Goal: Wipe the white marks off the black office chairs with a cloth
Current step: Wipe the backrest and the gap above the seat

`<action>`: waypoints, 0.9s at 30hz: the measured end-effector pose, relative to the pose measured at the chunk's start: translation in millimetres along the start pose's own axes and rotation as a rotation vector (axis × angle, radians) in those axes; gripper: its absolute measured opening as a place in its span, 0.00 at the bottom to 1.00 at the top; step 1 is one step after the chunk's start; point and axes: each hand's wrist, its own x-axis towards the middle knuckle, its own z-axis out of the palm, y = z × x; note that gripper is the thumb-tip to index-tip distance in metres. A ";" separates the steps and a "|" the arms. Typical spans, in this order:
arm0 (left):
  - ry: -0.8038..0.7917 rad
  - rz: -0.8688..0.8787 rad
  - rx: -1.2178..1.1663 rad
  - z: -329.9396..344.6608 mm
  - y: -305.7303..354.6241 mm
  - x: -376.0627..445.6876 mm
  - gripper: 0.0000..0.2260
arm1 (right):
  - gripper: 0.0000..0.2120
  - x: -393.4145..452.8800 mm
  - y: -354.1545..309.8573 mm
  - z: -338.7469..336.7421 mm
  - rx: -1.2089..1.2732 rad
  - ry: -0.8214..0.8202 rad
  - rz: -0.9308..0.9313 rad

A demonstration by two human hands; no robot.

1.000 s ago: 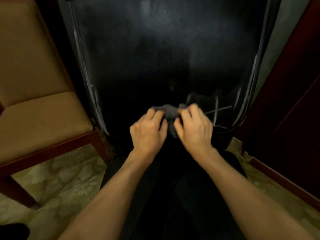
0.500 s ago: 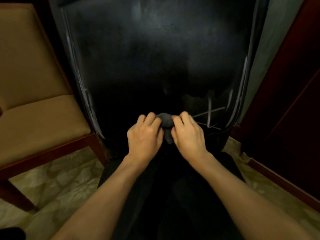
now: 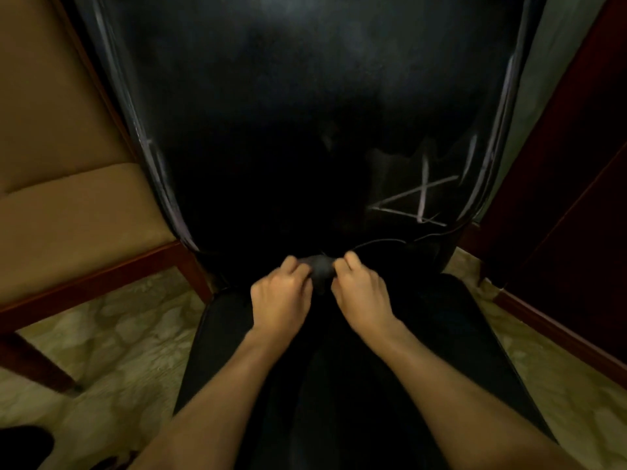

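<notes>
The glossy back of a black office chair [image 3: 288, 123] fills the upper middle of the view. White crossed lines [image 3: 415, 198] are drawn on its lower right part, and faint white streaks run along both side edges. A small dark grey cloth [image 3: 320, 268] is bunched between my two hands, below the chair back's bottom edge. My left hand [image 3: 281, 295] pinches its left side with curled fingers. My right hand [image 3: 359, 291] pinches its right side the same way. The marks lie up and to the right of my right hand, apart from the cloth.
A tan upholstered chair with a reddish wooden frame [image 3: 68, 212] stands close on the left. Dark red wooden panelling [image 3: 576, 198] and its baseboard close off the right. Pale patterned floor [image 3: 112, 344] shows on both sides of my dark trousers.
Both hands with the cloth have dropped from the chair back's lower surface to just under its bottom edge. The crossed white lines, partly covered before, are now fully exposed.
</notes>
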 end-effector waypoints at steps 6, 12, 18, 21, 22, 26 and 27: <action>0.306 -0.005 -0.114 -13.6 7.0 13.2 0.05 | 0.07 13.6 -2.8 -19.7 0.076 0.311 -0.110; 0.232 -0.071 -0.177 30.7 -3.6 7.9 0.05 | 0.09 13.4 20.2 27.9 0.031 0.260 -0.115; -0.019 -0.309 -0.131 60.7 -5.8 8.9 0.06 | 0.10 8.0 27.4 68.1 -0.023 0.003 0.090; -0.018 -0.275 -0.156 50.2 -4.1 10.4 0.05 | 0.09 10.5 19.1 53.4 0.015 -0.006 0.113; 0.036 -0.226 -0.185 44.2 -1.9 8.5 0.05 | 0.09 8.9 17.6 44.2 0.047 0.043 0.094; 0.385 -0.003 -0.269 13.4 15.9 17.0 0.05 | 0.07 11.8 11.9 -4.8 0.194 0.428 -0.019; 0.430 0.016 -0.279 8.2 20.6 22.6 0.05 | 0.07 15.6 11.3 -14.4 0.218 0.507 -0.052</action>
